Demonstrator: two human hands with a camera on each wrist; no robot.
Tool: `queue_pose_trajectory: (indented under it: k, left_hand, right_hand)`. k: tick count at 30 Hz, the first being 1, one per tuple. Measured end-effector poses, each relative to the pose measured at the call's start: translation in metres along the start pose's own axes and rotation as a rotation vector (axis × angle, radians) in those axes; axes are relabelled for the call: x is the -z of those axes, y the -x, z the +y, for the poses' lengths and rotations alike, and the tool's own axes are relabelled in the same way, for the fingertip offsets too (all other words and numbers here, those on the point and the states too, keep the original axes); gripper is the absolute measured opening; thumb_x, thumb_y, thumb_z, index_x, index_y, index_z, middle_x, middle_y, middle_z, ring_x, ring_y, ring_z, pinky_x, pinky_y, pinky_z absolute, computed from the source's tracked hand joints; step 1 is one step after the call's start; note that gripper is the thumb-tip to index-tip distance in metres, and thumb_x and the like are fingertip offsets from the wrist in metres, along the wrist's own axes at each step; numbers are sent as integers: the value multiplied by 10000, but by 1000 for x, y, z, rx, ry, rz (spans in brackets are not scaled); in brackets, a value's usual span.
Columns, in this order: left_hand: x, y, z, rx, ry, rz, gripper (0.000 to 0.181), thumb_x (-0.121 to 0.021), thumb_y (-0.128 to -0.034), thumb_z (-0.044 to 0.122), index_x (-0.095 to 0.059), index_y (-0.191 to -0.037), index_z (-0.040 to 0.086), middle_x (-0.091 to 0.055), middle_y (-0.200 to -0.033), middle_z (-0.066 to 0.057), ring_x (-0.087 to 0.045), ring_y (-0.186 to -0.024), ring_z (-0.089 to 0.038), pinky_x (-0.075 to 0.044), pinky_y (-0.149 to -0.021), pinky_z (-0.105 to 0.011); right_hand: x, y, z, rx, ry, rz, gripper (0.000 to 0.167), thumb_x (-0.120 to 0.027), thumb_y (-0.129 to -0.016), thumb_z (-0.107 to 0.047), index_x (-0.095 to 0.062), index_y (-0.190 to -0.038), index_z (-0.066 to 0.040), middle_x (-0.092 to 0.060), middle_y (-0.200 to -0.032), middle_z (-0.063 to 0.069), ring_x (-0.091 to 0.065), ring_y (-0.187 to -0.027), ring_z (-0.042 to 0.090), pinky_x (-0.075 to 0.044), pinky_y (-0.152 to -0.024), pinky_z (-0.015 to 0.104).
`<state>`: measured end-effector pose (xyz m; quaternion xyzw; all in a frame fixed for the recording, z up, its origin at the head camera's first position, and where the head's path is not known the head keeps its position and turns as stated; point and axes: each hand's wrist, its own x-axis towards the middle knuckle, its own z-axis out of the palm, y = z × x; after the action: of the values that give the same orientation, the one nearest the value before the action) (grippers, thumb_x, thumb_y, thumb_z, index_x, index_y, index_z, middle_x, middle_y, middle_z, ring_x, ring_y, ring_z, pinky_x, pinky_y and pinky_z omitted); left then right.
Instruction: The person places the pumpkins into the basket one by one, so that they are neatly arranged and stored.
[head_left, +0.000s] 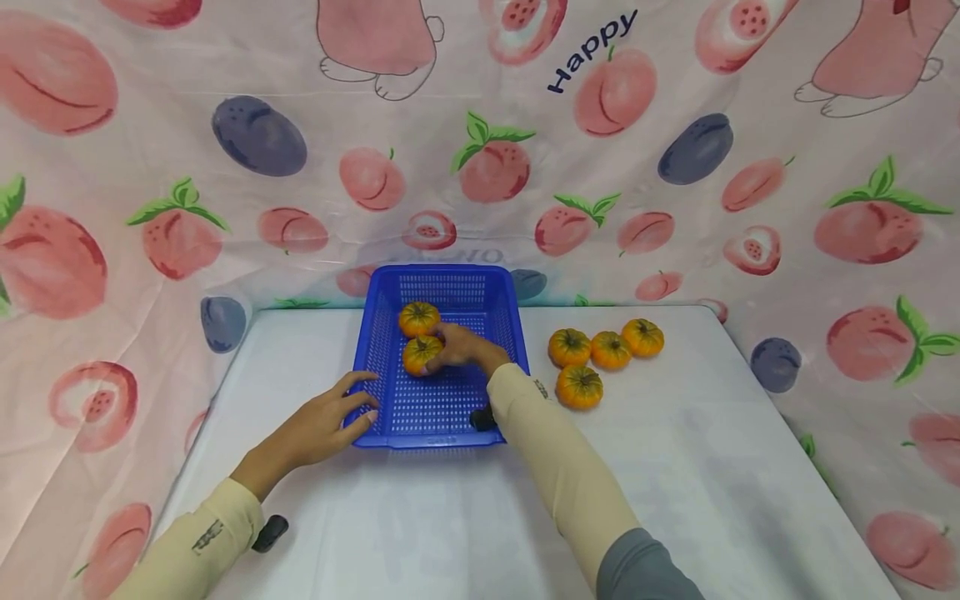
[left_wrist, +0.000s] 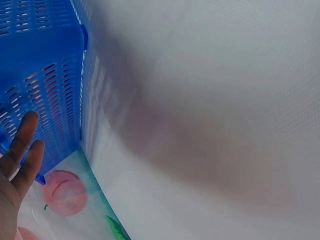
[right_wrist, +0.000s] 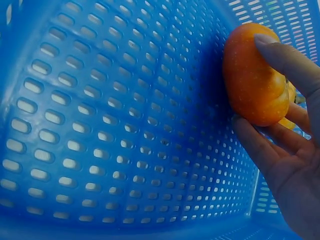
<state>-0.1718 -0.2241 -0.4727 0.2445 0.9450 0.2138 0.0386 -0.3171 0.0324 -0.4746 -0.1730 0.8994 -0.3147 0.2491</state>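
A blue perforated basket (head_left: 450, 440) stands on the white table. Inside it, toward the left, are two orange ribbed pumpkin-like fruits; the farther one (head_left: 418, 319) sits just behind the nearer one (head_left: 422, 356). My right hand (head_left: 459, 348) reaches over the basket's right side and grips the nearer fruit, thumb and fingers around it; the right wrist view shows this fruit (right_wrist: 255, 75) close to the basket's perforated surface. My left hand (head_left: 322, 423) rests at the basket's left rim with fingers spread; in the left wrist view its fingers (left_wrist: 31, 160) lie against the basket's side (left_wrist: 55, 100).
Right of the basket, several more orange fruits lie on the white table (head_left: 675, 467): one nearest me (head_left: 579, 387), the others behind it, including one at the far right (head_left: 642, 337). A fruit-patterned cloth (head_left: 420, 200) hangs behind and beside the table.
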Motion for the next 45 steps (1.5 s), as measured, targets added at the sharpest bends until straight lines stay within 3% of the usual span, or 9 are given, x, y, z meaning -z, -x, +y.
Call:
queue_pose_trajectory:
  k: [37, 45]
  left_hand:
    - [2, -1, 2, -15, -10, 0, 279, -579, -997, 323, -696, -1182, 150, -423, -1532, -127, -552, -1293, -437, -514, -1004, -576]
    - [0, -1, 1, -10, -20, 0, 284, -571, -1000, 326, -696, -1184, 151, -421, -1532, -123, -549, -1297, -434, -512, -1006, -578]
  right_hand:
    - [-6, -3, -9, -29, 46, -6, 802, -831, -825, -360, -433, -1482, -127, -524, -1454, 114, -512, -1311, 291, -371, -1181, 474]
    - [7, 1, -10, 39, 49, -6, 794, -824, -830, -356, -435, -1486, -132, -525, -1474, 104, -493, -1354, 290, -379, -1179, 446]
